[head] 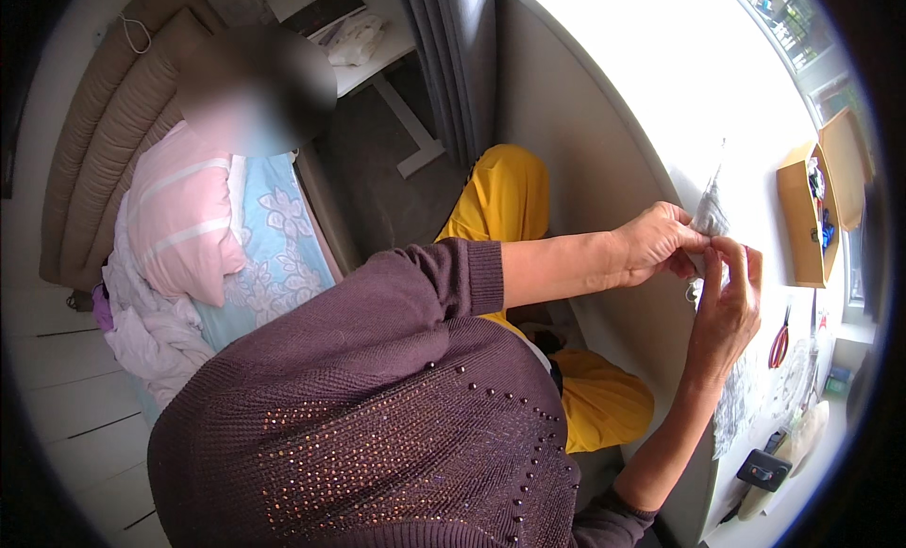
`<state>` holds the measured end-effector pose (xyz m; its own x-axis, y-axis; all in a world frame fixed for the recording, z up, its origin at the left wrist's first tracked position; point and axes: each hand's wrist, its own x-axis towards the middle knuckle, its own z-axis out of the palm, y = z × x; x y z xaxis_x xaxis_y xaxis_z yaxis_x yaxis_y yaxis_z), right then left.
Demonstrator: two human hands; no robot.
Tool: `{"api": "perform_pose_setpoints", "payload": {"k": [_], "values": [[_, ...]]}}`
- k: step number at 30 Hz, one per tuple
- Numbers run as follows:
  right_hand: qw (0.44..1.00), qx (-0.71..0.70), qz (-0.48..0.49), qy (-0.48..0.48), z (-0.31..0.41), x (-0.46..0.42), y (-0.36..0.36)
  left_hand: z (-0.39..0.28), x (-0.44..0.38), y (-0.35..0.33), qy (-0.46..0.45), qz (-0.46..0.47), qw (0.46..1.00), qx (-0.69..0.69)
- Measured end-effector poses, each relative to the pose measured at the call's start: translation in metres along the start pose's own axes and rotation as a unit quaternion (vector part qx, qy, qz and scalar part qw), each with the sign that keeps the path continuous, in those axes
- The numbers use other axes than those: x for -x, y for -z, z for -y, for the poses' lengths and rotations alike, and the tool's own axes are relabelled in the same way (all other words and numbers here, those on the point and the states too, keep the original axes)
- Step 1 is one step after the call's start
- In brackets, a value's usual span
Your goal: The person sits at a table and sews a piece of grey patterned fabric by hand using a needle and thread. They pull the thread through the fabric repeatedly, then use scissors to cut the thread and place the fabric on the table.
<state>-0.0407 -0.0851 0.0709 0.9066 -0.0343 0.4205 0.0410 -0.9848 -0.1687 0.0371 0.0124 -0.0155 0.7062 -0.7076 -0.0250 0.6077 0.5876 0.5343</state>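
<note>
Both my hands meet over the edge of the white table (609, 24) by the window. My left hand (655, 243) pinches a thin grey-white sheet (713, 208), gathered into a narrow cone with its tip pointing away; I cannot tell if it is cloth or paper. My right hand (729, 293) grips the same piece between thumb and fingers, right against the left fingertips. Its lower part is mostly hidden behind the fingers. A pair of red-handled scissors or pliers (779, 346) lies beyond my right hand. Near my right forearm rests a crumpled grey-white patterned sheet (736, 406).
An open wooden box (807, 219) holding small items stands by the window. A black device (764, 470) sits at the table's near right end. Grey curtains (453, 66) hang to my left. Behind is a bed with a pink pillow (180, 222).
</note>
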Motion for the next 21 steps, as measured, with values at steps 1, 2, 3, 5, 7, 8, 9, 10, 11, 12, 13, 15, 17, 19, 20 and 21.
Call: {"api": "perform_pose_setpoints", "payload": {"k": [1,2,3,5,7,8,9,10,11,12,13,15,17,19,20,21], "values": [[1.000,-0.008,0.002,0.013,0.001,-0.002,0.000,-0.001,0.002,-0.002,-0.010,-0.010,1.000,-0.009],[1.000,-0.017,0.009,0.022,0.000,-0.004,-0.001,-0.003,0.004,-0.004,-0.020,-0.021,0.999,-0.018],[0.999,-0.024,0.016,0.028,-0.003,-0.006,-0.003,-0.004,0.005,-0.005,-0.028,-0.029,0.999,-0.027],[0.998,-0.045,0.016,0.029,-0.001,-0.009,-0.007,-0.006,0.006,-0.002,-0.023,-0.030,0.998,-0.054],[0.997,-0.076,0.004,0.014,0.016,-0.008,-0.012,-0.008,0.004,0.003,-0.021,-0.042,0.996,-0.075],[0.996,-0.071,-0.018,0.048,0.025,-0.007,-0.015,-0.009,0.003,0.005,-0.023,-0.053,0.995,-0.082],[0.993,-0.070,-0.038,0.090,0.029,-0.007,-0.022,-0.010,0.003,0.007,-0.027,-0.065,0.994,-0.089],[0.986,-0.094,-0.045,0.129,0.036,-0.006,-0.024,-0.011,0.002,0.015,-0.062,-0.049,0.991,-0.111],[0.977,-0.117,-0.053,0.168,0.044,-0.006,-0.026,-0.009,0.001,0.032,-0.072,0.007,0.994,-0.080],[0.969,-0.123,-0.072,0.202,0.048,-0.008,-0.030,-0.005,-0.002,0.050,-0.148,0.031,0.959,-0.238],[0.959,-0.127,-0.091,0.234,0.050,-0.007,-0.035,-0.003,0.000,0.058,-0.203,0.047,0.926,-0.315],[0.961,-0.131,-0.055,0.239,0.050,0.000,-0.040,-0.004,0.005,0.067,-0.338,0.066,0.822,-0.453],[0.956,-0.176,-0.056,0.226,0.056,0.005,-0.039,-0.009,0.009,0.069,-0.431,0.056,0.728,-0.531],[0.954,-0.208,-0.059,0.210,0.046,0.018,-0.041,-0.038,0.007,0.020,0.081,-0.102,0.989,-0.074],[0.955,-0.217,-0.067,0.192,0.037,0.028,-0.043,-0.030,0.001,0.025,0.039,-0.079,0.996,-0.027],[0.961,-0.204,-0.084,0.167,0.027,0.036,-0.038,-0.027,0.001,0.026,0.027,-0.051,0.998,-0.015]]}}
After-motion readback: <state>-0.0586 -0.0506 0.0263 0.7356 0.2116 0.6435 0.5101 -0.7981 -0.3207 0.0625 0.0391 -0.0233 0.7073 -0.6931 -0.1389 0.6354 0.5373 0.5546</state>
